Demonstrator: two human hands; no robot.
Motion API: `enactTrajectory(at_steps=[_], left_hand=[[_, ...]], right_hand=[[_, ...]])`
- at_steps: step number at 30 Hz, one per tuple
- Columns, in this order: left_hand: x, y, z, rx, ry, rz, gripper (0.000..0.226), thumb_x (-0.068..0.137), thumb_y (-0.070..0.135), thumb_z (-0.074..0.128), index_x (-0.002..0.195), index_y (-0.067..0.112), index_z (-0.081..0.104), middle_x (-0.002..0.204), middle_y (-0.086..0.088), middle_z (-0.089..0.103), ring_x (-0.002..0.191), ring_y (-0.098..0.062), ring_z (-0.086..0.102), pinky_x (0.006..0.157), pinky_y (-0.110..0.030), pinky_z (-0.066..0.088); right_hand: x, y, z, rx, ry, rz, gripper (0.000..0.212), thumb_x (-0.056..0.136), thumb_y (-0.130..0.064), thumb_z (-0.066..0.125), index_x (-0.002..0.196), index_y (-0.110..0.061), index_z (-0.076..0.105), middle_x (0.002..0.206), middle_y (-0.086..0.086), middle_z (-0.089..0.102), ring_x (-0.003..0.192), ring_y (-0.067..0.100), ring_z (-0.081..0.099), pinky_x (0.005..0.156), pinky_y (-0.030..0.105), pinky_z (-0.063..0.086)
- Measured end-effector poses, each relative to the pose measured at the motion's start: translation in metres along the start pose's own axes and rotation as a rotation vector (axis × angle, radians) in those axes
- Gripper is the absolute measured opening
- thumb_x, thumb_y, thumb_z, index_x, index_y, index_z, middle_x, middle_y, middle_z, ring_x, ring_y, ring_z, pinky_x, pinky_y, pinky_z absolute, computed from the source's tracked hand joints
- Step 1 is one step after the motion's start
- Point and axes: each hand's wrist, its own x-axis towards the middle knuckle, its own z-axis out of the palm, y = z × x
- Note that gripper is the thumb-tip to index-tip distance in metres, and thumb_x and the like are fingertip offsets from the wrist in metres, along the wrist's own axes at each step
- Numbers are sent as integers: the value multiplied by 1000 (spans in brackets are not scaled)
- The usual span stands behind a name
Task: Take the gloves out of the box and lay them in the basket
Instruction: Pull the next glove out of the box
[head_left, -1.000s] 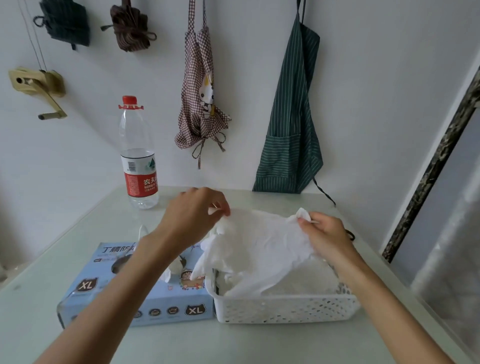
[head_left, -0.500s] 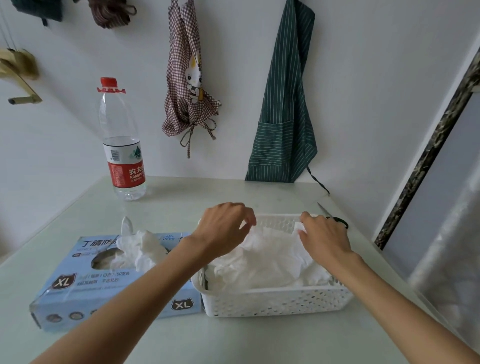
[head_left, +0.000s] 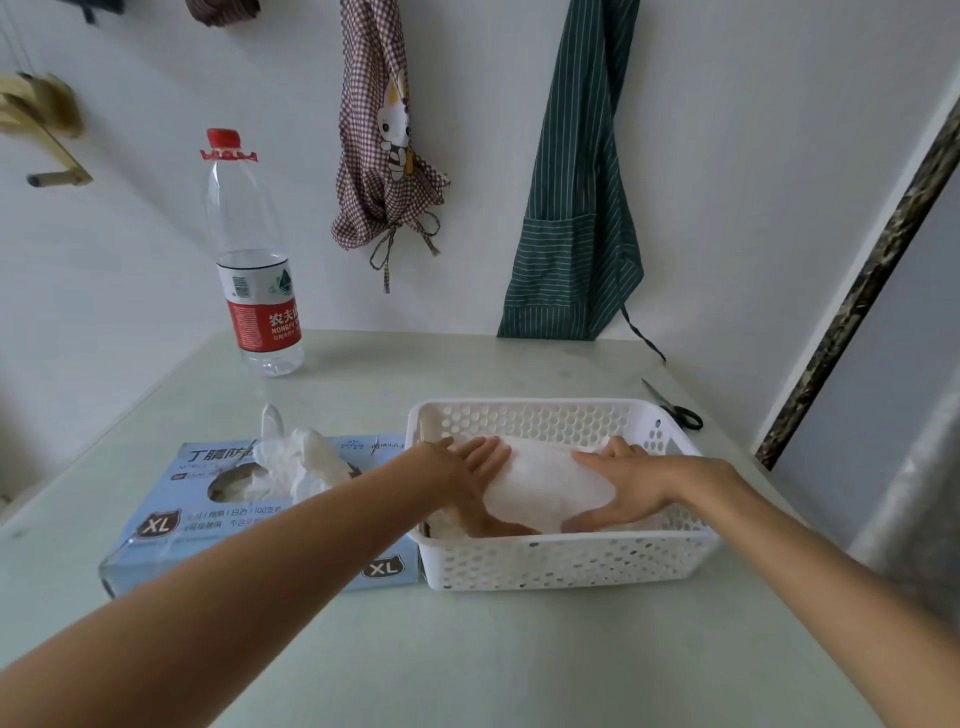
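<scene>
Worktop (head_left: 493, 665), smooth and pale green, carries one perforated white plastic basket (head_left: 561, 564), one blue cardboard box (head_left: 171, 525), one clear bottle (head_left: 254, 260). Two hands, left (head_left: 470, 470) and right (head_left: 626, 486), lie spread flat on crinkled white gloves (head_left: 545, 483) in the basket; more gloves bulge from the box.

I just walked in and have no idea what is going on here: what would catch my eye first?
Two bare hands, the left hand and right hand, press flat on a pile of thin white gloves inside a white perforated plastic basket at the table's middle. Touching its left side lies a pale blue cardboard glove box with more gloves spilling from its opening. A clear red-capped water bottle stands behind.
</scene>
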Motion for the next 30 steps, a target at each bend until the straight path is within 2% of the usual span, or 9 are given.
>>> enactTrajectory(at_steps=[7, 11, 13, 16, 18, 21, 23, 26, 30], left_hand=[[-1, 10, 3, 110, -5, -12, 93, 92, 61, 38, 147, 15, -21, 156, -4, -24, 145, -17, -16, 119, -40, -5], [-8, 4, -4, -20, 0, -12, 103, 85, 71, 40, 147, 19, -23, 157, 1, -22, 145, -15, -14, 119, -41, -7], [-16, -4, -11, -94, 25, -22, 110, 78, 80, 37, 146, 19, -25, 157, 2, -21, 145, -15, -15, 118, -44, -8], [-29, -10, -15, -20, 47, -46, 109, 77, 82, 29, 147, 17, -23, 158, 0, -15, 146, -15, -13, 117, -44, -12], [-31, -9, -11, 111, 33, -71, 104, 80, 80, 27, 149, 14, -17, 160, -3, -8, 147, -17, -9, 116, -43, -14], [-29, -7, -4, 202, 45, -102, 104, 81, 80, 24, 151, 8, -4, 160, -9, 6, 147, -21, 0, 116, -43, -13], [-36, -11, -7, 135, 114, -85, 106, 79, 82, 24, 152, 7, 5, 160, -9, 8, 147, -20, 1, 118, -43, -11], [-61, -34, -10, -131, 293, -7, 88, 85, 73, 29, 152, 18, 15, 159, -2, 10, 147, -15, 2, 119, -40, -5], [-108, -88, 20, -515, 630, -36, 49, 96, 46, 43, 143, 33, 37, 148, 9, 39, 133, -12, 40, 111, -31, 27]], right_hand=[[10, -7, 10, -2, 12, 5, 105, 78, -58, 66, 151, -32, -5, 143, 8, 17, 135, 27, 20, 112, 47, 27], [5, -6, 1, 9, 2, -1, 106, 75, -65, 65, 152, -29, 1, 154, 7, 14, 142, 29, 20, 115, 45, 24], [-4, 2, -11, 76, -23, -25, 102, 73, -65, 67, 152, -30, 13, 156, 0, 20, 141, 23, 28, 113, 39, 31], [-15, 10, -23, 201, 39, -61, 86, 73, -48, 77, 145, -33, 31, 146, -5, 36, 130, 18, 42, 86, 24, 49], [-14, 12, -22, 213, 110, -53, 81, 75, -35, 79, 142, -31, 35, 142, -2, 38, 124, 18, 45, 74, 19, 47], [-9, 10, -14, 174, 77, -10, 75, 78, -29, 78, 141, -26, 38, 145, 2, 38, 127, 20, 45, 88, 24, 43], [-12, 8, -14, 178, 88, 6, 68, 82, -30, 74, 141, -25, 40, 145, 1, 38, 126, 18, 45, 89, 23, 42], [-30, -6, -25, 190, 278, -17, 57, 87, -37, 66, 138, -27, 43, 140, -4, 41, 121, 14, 47, 87, 22, 40], [-42, -61, -23, 433, 471, -236, 42, 87, -39, 64, 127, -33, 54, 116, -17, 55, 103, 2, 52, 91, 25, 44]])
